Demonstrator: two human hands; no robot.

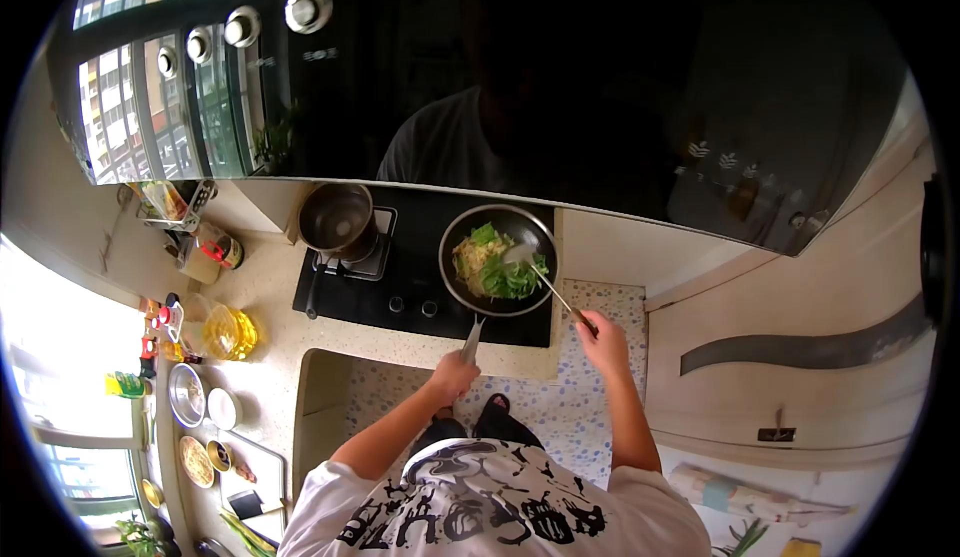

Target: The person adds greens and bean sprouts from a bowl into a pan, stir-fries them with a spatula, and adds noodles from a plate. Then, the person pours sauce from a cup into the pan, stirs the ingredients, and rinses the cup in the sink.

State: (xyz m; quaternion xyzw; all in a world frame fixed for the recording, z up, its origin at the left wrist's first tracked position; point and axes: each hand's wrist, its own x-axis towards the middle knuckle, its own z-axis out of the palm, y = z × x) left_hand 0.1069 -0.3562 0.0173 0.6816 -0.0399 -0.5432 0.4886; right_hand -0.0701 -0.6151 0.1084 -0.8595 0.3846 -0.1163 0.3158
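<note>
A dark frying pan [455, 219] sits on the right side of the black gas stove [405, 257]. Inside it, green leafy vegetables [512, 279] lie beside pale yellow shreds [474, 255]. My left hand [455, 375] is closed round the pan's handle, at the stove's front edge. My right hand [604, 342] grips the dark handle of a metal spatula [560, 300] to the right of the pan. The spatula's head rests among the greens in the pan.
A dark saucepan [337, 219] stands on the left burner. An oil jug [232, 334], sauce bottles, bowls [187, 395] and a cutting board [262, 472] line the left counter. The black range hood [560, 87] hangs over the stove.
</note>
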